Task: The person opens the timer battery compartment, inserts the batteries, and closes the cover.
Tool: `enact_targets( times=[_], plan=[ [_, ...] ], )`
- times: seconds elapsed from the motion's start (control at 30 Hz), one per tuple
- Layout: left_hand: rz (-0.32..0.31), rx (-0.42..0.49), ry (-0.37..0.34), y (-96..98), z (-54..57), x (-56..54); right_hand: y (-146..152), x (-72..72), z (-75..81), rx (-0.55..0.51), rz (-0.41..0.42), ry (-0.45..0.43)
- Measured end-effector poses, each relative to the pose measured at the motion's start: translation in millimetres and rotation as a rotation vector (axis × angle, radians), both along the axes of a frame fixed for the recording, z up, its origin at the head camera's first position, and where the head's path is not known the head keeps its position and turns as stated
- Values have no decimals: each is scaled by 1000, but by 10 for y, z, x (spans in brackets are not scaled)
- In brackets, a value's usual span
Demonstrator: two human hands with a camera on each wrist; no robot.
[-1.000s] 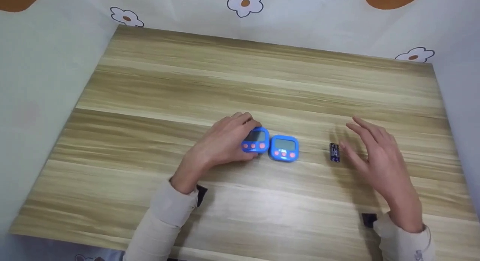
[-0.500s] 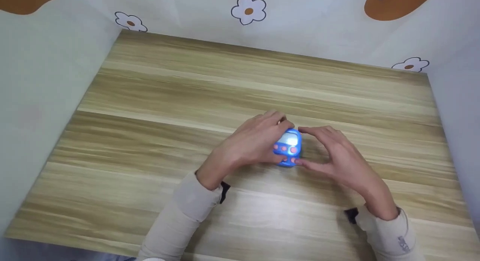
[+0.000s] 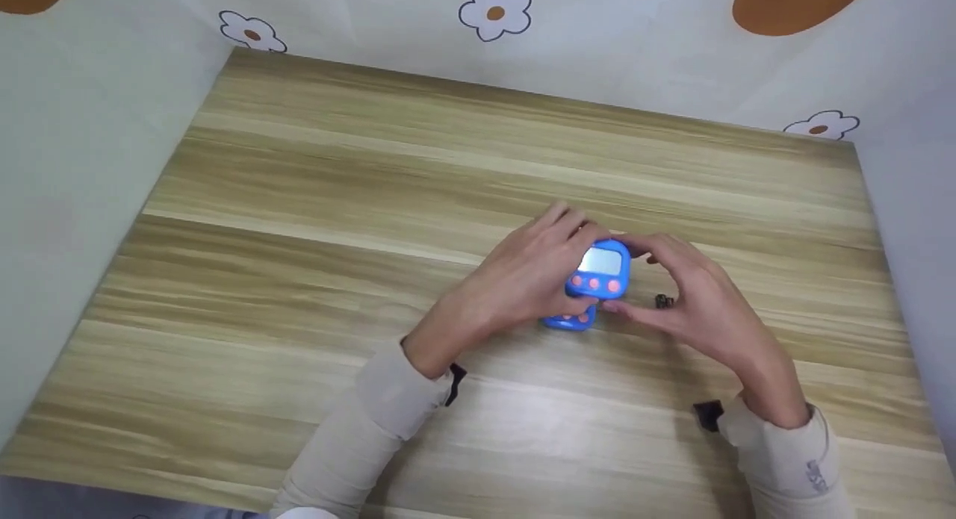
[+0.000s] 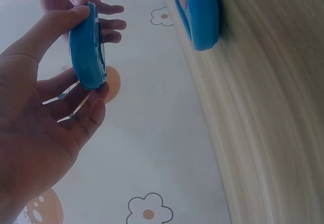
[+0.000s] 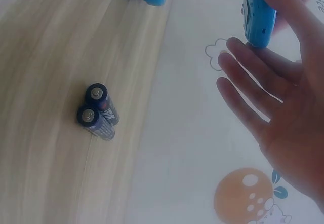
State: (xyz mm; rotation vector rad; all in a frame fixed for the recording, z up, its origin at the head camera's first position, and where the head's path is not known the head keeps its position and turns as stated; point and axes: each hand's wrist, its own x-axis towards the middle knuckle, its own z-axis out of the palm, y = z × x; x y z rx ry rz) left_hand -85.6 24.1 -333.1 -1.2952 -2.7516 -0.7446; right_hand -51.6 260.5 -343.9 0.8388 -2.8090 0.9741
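Note:
A blue digital timer [image 3: 606,271] with a grey screen and pink buttons is raised off the table, tilted on edge in the left wrist view. My left hand [image 3: 515,276] grips it from the left, thumb low and fingers along its top edge. At its right side, my right hand [image 3: 698,302] pinches its corners between thumb and index finger, the other fingers spread in the right wrist view. Below lies a second blue timer [image 3: 571,325], mostly hidden by the left hand. Two dark blue batteries [image 5: 98,111] lie side by side near the right hand.
The wood-grain table [image 3: 336,205] extends around both hands. A pale cloth with flower prints [image 3: 495,13] rises behind its far edge. Black wrist mounts [image 3: 708,414] stick out at the sleeve cuffs.
My left hand has lifted its timer and carried it right, over and past the second one. The right hand has come left from beside the batteries to the timer's right edge.

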Motion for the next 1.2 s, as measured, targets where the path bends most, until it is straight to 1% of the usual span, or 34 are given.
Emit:
enact_targets(
  times=[0.27,0.4,0.53,0.63,0.8,0.9,0.97,1.03,1.1,1.2],
  plan=[
    [-10,24,26,23,-39,-2,23,4,8,9,6,14],
    [-20,28,22,37,-52,-3,34,19,34,18,6,42],
    [-24,50,0,47,-57,-7,36,40,71,22,-7,72],
    [-16,77,-14,48,-59,-2,23,51,86,5,-9,106],
    [-18,112,-39,65,-75,18,-50,55,81,-48,35,193],
    [-24,147,-102,64,-87,17,-108,65,111,-92,57,198],
    [-36,211,-166,54,-88,1,-143,75,165,-145,61,178],
    [-55,312,-251,30,-86,-18,-164,86,240,-185,59,147],
    [-86,436,-333,9,-80,-38,-173,94,312,-212,59,126],
    [-128,590,-421,-12,-70,-54,-161,96,376,-203,63,106]
  ],
)
